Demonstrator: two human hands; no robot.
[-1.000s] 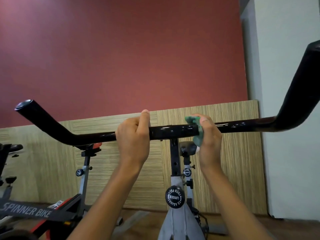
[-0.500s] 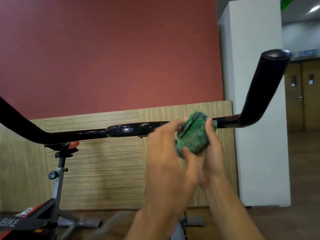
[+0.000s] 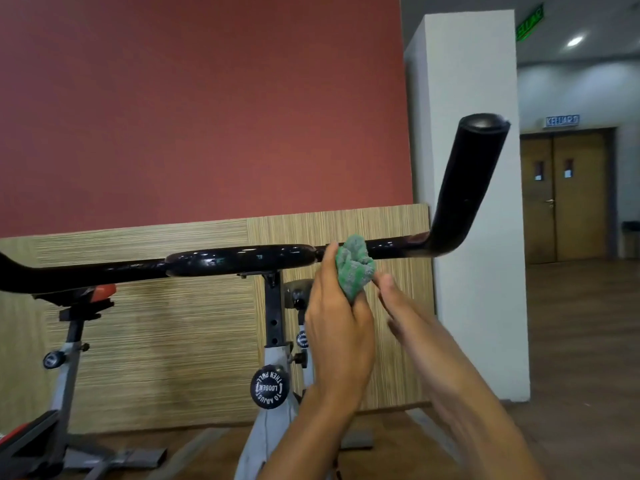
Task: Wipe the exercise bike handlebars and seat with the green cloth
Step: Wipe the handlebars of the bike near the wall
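red wall over a wood-look panel fills the upper left and centre of the frame, white pillar (image 3: 474, 202) right of centre, brown double doors (image 3: 568, 195) far right. handlebar (image 3: 242, 260) runs across the middle of the frame, black and glossy, right end bending up into a fat grip (image 3: 467, 188) at upper right. seat isn't in view.

green cloth (image 3: 355, 268) is bunched into a wad at frame centre, touching or just in front of the bar right of the thick middle section, can't tell which. left hand (image 3: 341, 334) has it, fingers and thumb curled round the lower part of the wad. right hand (image 3: 394, 299) is just beside it at centre right, fingertips close to the cloth's right edge, blurred, so can't tell if it pinches anything or is loose.

my read: step in hand is the straight run between the centre clamp and the right bend, then the upright grip.

how to do it well:
- open the wad up a bit so it wraps the tube, not just a point contact
- squeeze round the bar and slide along it toward the right of the frame, rotating the wrist to catch the underside
- slow down at the bend, that's where a bunched cloth skips
- free hand can steady the bar near the stem (image 3: 273, 306)
- grip is thicker, so re-spread the cloth before going up it

second bike (image 3: 65, 358) sits at lower left, not part of this.
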